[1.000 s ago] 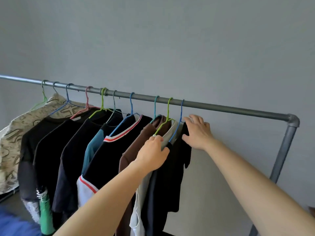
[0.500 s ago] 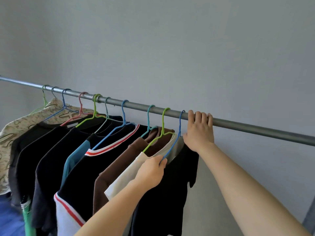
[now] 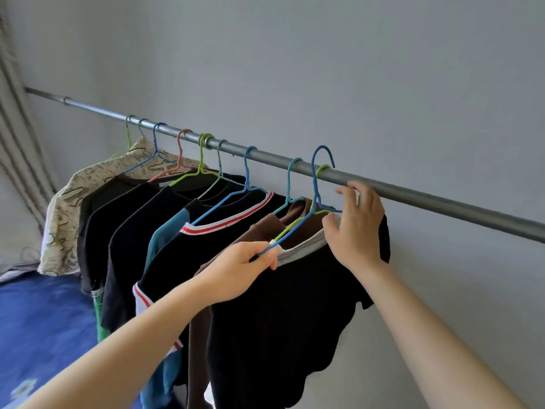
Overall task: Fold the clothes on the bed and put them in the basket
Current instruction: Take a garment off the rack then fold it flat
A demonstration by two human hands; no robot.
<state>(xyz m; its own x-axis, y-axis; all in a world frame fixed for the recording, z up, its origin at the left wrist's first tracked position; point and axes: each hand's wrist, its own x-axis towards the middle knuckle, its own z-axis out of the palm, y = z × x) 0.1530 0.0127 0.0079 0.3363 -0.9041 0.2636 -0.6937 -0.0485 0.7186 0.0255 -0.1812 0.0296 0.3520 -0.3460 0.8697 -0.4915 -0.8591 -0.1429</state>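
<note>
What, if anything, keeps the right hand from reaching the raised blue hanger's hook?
Probably nothing, so yes. The right hand is open just beside the blue hanger, whose hook stands clear of the rail; the left hand pinches its lower arm, away from the hook.

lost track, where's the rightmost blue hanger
Head view: the blue hanger is at the row's right end, hook just above the rail, beside the green hanger, left hand pinching its arm.
</note>
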